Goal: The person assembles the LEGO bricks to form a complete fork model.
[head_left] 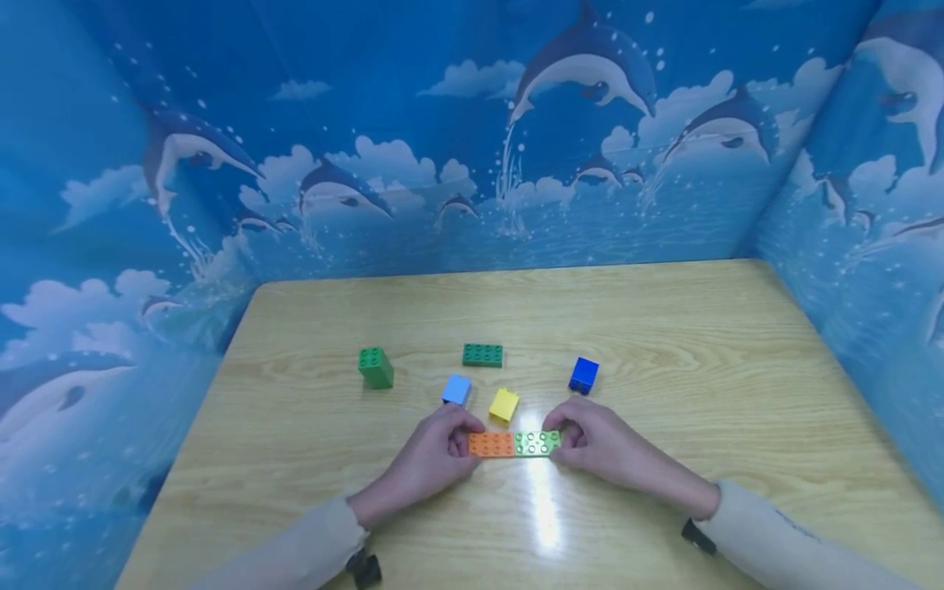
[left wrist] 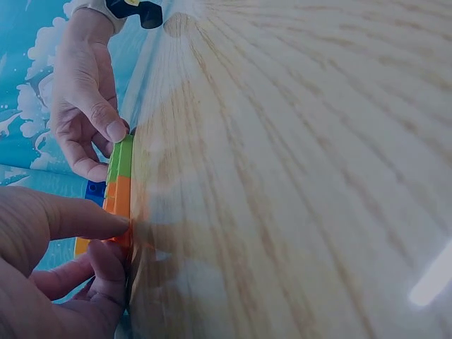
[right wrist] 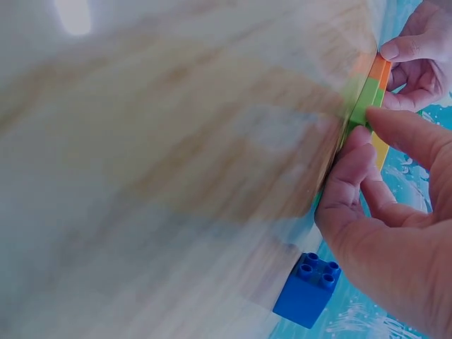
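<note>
An orange building block (head_left: 491, 445) and a light green building block (head_left: 537, 443) lie end to end on the table, studs up, their short ends touching. My left hand (head_left: 435, 451) pinches the outer end of the orange one between thumb and fingers. On the other side, my right hand (head_left: 601, 438) pinches the outer end of the light green one. In the left wrist view both blocks sit low against the tabletop. Just behind them is a yellow block (head_left: 505, 406), and a light blue block (head_left: 456, 389) lies beyond my left fingers.
Farther back stand a tall green block stack (head_left: 377, 369) at left and a flat dark green block (head_left: 483, 355) in the middle. A dark blue block (head_left: 583, 375) is behind my right hand. Dolphin-printed sheets (head_left: 472, 164) border the wooden table (head_left: 664, 319).
</note>
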A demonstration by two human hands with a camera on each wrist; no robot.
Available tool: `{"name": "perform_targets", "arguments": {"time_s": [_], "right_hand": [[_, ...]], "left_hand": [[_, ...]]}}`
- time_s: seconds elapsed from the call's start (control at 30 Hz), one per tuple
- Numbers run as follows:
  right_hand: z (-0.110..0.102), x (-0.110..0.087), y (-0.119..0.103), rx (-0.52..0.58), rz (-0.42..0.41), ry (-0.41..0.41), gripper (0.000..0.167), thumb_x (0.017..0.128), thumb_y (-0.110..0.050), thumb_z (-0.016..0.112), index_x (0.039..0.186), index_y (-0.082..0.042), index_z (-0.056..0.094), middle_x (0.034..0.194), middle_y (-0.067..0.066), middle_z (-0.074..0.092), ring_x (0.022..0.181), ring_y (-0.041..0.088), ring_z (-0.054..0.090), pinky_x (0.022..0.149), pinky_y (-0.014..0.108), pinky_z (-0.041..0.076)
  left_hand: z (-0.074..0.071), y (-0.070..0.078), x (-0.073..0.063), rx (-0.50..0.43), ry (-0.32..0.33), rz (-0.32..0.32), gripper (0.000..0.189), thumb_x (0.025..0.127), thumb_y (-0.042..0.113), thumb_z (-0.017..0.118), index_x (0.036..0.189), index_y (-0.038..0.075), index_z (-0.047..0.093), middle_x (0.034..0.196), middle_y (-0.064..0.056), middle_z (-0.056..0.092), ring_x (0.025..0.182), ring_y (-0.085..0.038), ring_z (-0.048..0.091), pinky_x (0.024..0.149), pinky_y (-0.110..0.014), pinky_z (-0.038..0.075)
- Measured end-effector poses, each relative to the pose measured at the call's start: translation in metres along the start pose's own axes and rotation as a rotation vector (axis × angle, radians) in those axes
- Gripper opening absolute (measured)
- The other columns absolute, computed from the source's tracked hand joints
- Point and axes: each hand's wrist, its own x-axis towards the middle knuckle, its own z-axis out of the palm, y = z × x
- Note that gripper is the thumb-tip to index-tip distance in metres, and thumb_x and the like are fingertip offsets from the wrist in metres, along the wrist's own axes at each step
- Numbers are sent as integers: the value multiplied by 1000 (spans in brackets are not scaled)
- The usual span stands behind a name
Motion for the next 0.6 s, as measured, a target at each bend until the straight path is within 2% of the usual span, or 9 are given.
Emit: {"name": "perform_targets", "arguments": {"time_s": [0.23,0.43,0.6], "right_hand": [[0,0,1,8,0,-2,34,89,-5,87,120,-4,71,104,3,63,85,17,66,77,28,61],[-1,0,0,16,3,-6,38,89,-8,88,122,-4,71,106,4,64,86,17,66,77,28,61],[-4,-4,-3,24,19,45,44,89,-12,89,128,-1,69,116,8,68,90,18,66,74,29,61]], "left_hand": [[1,-1,-1,-20,1,24,42,81,-7,88,118,9,74,105,2,63,83,-15,63,70,-27,59],[-1,-3,-1,-58,3,6,44,82,-6,89,120,10,73,104,1,63,84,-17,65,70,-28,60],[-2,-2,-5,-82,26,-21,49,81,-3,90,124,9,70,102,0,64,84,-17,65,71,-28,60]]}}
